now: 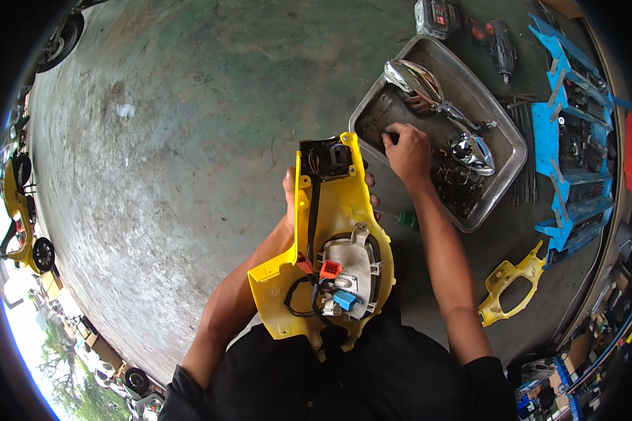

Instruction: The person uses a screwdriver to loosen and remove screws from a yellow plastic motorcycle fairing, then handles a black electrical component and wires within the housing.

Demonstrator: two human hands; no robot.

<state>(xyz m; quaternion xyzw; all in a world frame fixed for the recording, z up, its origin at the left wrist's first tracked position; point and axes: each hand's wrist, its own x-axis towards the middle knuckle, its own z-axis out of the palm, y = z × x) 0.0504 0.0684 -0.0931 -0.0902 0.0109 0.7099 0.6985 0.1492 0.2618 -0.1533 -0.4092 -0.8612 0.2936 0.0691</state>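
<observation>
Small-part picking from the tray (373, 111) seems in hand: yellow housing (340, 205) is clamped by left hand (289, 193) above lap (260, 375), right hand (410, 152) is held over tray's left corner, grip can't be told; steady housing support is likely needed next.

Left hand (289, 195) mostly behind shell (343, 203)

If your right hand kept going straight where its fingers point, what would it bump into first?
The right hand's fingertips point left, so probably the left rim of the metal tray. It might pass over, though; one view doesn't show clearly how high it is.
</observation>
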